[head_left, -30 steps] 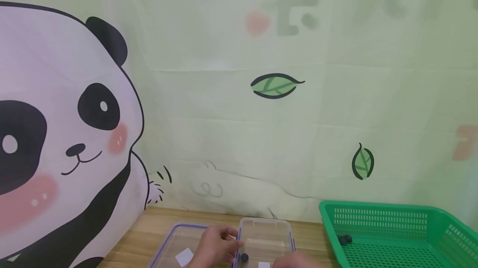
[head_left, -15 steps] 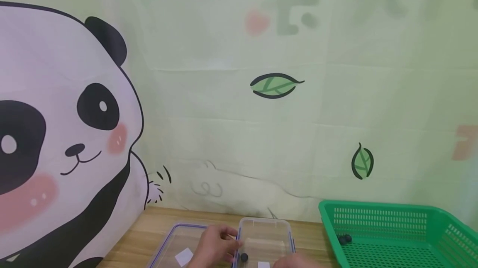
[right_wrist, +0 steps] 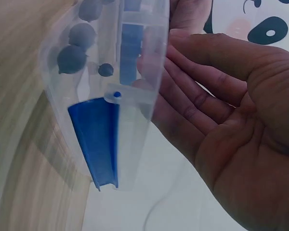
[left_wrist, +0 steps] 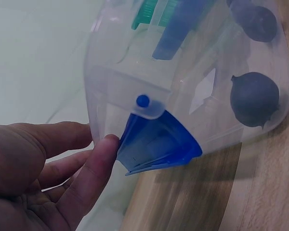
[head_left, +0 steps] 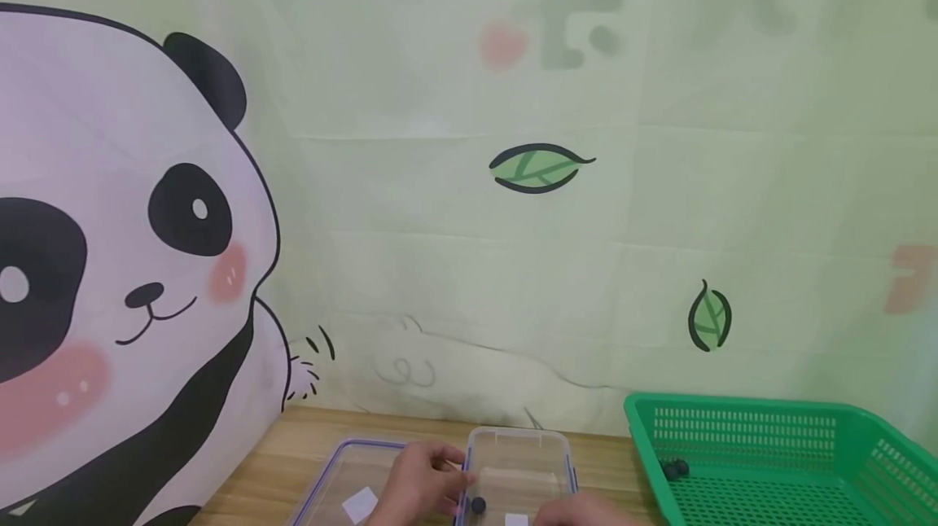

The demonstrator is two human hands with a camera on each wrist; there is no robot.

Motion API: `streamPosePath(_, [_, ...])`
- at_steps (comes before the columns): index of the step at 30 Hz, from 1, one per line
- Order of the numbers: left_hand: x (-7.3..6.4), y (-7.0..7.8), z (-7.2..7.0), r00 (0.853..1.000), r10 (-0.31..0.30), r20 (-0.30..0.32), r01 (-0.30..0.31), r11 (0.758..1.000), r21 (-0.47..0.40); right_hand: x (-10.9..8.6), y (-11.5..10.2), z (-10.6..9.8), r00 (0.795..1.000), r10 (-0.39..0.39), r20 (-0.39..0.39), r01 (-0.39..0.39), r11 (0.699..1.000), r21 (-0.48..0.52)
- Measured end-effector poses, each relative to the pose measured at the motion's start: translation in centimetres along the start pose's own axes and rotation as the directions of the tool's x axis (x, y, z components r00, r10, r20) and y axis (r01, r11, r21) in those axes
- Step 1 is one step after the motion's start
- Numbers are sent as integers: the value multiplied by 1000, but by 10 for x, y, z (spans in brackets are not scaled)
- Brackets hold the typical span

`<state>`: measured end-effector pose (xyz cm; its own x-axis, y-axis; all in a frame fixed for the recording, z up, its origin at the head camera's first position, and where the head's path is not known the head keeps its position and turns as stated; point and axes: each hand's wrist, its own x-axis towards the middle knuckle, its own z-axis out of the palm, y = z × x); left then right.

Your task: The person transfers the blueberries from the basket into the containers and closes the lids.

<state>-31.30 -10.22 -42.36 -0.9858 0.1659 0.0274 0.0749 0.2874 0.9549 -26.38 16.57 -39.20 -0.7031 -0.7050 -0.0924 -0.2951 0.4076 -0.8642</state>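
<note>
A clear plastic box [head_left: 519, 454] with blue clips stands on the wooden table between my hands. My left hand [head_left: 421, 479] holds its left edge; in the left wrist view, fingertips touch the rim beside a blue clip [left_wrist: 159, 144] that is flared outward. My right hand [head_left: 582, 510] is at its right edge. In the right wrist view, that hand's thumb [right_wrist: 216, 53] lies at the rim, with fingers along the wall near another blue clip [right_wrist: 96, 144]. Several dark round balls with small pointed ends [left_wrist: 254, 99] lie inside the box.
Left of the box lies a flat clear plastic piece [head_left: 374, 469] with a purple-blue edge, bearing a white square [head_left: 360, 505]. A green mesh basket [head_left: 740, 412] stands at right with dark balls [head_left: 675, 469] in its corner. A panda-printed cloth [head_left: 440, 265] hangs behind.
Both hands stay at the box's edges. The head view has shifted very slightly; nothing else visibly moves.
</note>
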Motion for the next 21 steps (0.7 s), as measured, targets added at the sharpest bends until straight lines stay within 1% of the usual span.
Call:
streamPosePath(3, [-1, 1, 0, 1000, 3, 2, -3, 1000, -3, -2, 3, -7, 1000, -8, -21, 7, 1000, -11])
streamPosePath(5, [-1, 1, 0, 1000, 2, 3, -2, 1000, -3, -4, 4, -11, 999, -4, -44, 4, 1000, -1])
streamPosePath(6, [-1, 1, 0, 1000, 1, 3, -1, 1000, -3, -6, 4, -13, 998, 4, -61, -4, 1000, 3])
streamPosePath(9, [-1, 1, 0, 1000, 0, 1, 0, 1000, 3, -14, -2, -18, 991, -5, -132, 3, 1000, -9])
streamPosePath(11, [-1, 1, 0, 1000, 0, 1, 0, 1000, 7, -21, -9, -21, 982, -17, -190, 11, 999, -34])
streamPosePath(13, [0, 1, 0, 1000, 1, 0, -1, 1000, 10, -27, -18, -24, 969, -51, -242, 36, 997, -63])
streamPosePath(15, [0, 2, 0, 1000, 0, -2, 0, 1000, 15, -34, -23, -29, 956, -96, -276, 70, 992, -103])
streamPosePath(18, [1, 1, 0, 1000, -8, -4, 8, 1000, 23, -42, -26, -36, 936, -149, -320, 95, 979, -178])
streamPosePath(21, [1, 1, 0, 1000, -15, -4, 15, 1000, 26, -49, -26, -43, 918, -160, -364, 80, 971, -224])
